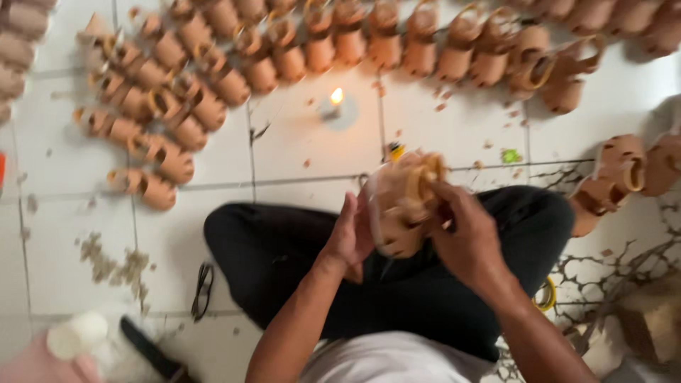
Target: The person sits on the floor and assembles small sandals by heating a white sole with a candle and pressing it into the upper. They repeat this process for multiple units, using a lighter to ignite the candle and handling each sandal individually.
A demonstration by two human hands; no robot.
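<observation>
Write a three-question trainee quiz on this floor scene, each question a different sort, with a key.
1. True or false: the candle on the floor tiles is lit.
2. Multiple choice: the small woven basket is held by A) the left hand alone, B) the right hand alone, C) both hands.
3. Fill in: the rows of finished baskets lie ahead of the person, and a pair of ______ lies on the tiles beside the person's left knee.

Key: 1 true; 2 C; 3 scissors (blurred, but the shape fits).
</observation>
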